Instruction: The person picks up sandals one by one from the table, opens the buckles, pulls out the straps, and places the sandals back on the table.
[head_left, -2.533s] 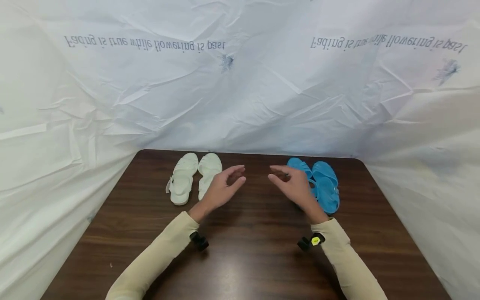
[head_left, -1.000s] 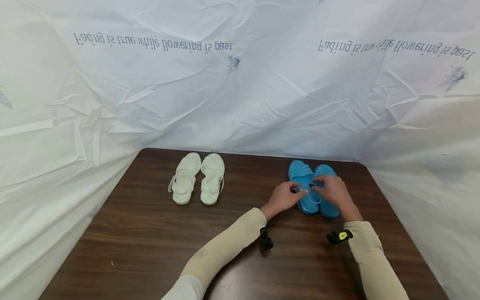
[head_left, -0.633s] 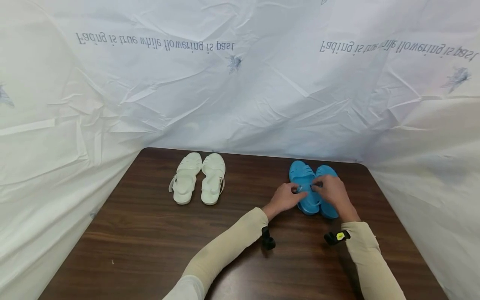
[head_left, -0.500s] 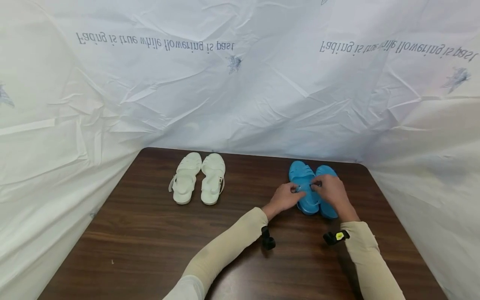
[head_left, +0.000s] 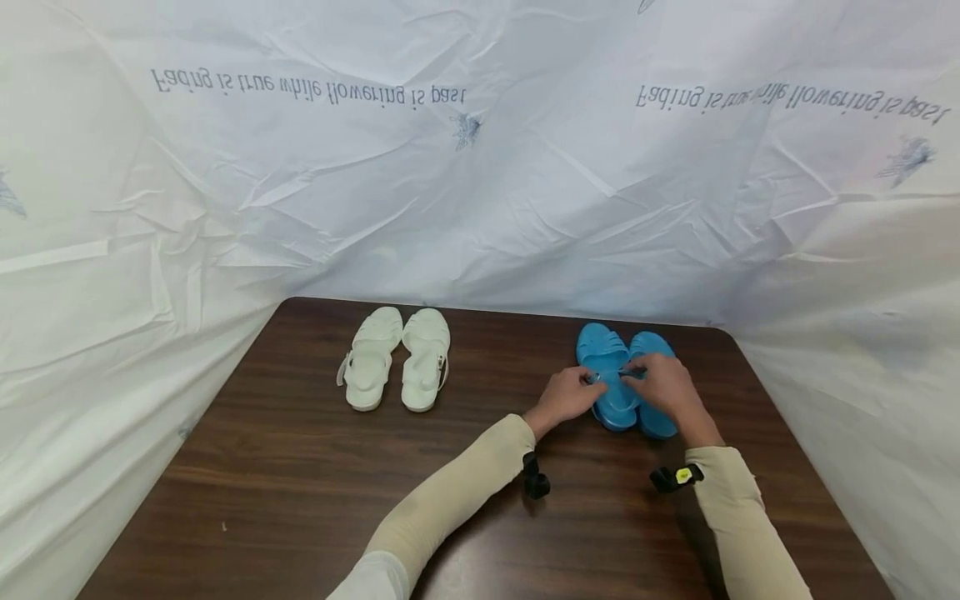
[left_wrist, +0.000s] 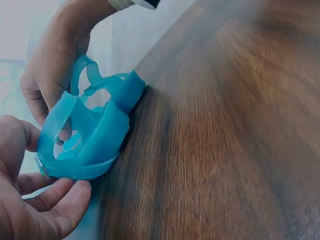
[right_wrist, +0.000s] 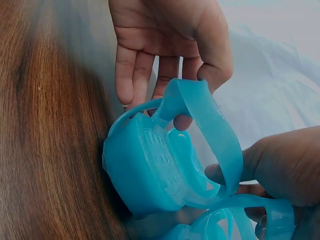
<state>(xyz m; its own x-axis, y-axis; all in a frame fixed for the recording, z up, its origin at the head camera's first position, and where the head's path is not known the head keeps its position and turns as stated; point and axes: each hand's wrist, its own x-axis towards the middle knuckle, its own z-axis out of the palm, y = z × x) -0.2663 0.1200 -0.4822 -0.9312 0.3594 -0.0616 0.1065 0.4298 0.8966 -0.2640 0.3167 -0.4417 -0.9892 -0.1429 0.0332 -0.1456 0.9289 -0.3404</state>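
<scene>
The blue sandals (head_left: 626, 379) lie at the far right of the brown table (head_left: 480, 517), well apart from the white sandals (head_left: 396, 358) to their left. The ankle strap (right_wrist: 210, 125) of the left blue sandal is pinched at one end by the left hand (head_left: 566, 398) and at the other by the right hand (head_left: 667, 387).
</scene>
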